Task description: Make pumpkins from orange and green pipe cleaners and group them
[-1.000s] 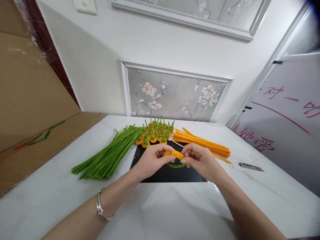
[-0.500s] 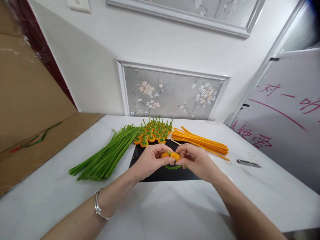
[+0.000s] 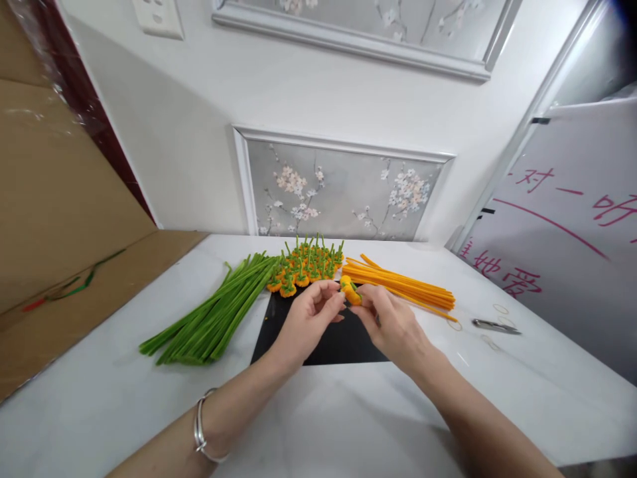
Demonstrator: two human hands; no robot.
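Between my hands, above the black mat [image 3: 333, 342], is a small orange pipe-cleaner pumpkin [image 3: 351, 292] with a green part at its side. My right hand [image 3: 398, 325] grips it from the right, thumb and fingers closed on it. My left hand [image 3: 311, 318] is closed in a pinch at its left edge, the thumb tip touching it; the other fingers are curled. Just behind stand several finished-looking orange pumpkins with upright green stems [image 3: 306, 265], partly at the mat's back edge.
Green pipe cleaners [image 3: 213, 312] lie in a bundle at the left, orange ones [image 3: 403, 282] at the right. Scissors-like metal snips [image 3: 495, 326] and thin rubber bands [image 3: 490, 342] lie farther right. Cardboard [image 3: 99, 292] borders the left; a whiteboard [image 3: 557, 219] stands right.
The pumpkin has been turned and raised slightly, now tilted towards the right hand. A green loop seen below the hands no longer shows. The left fingers have shifted to its left edge.
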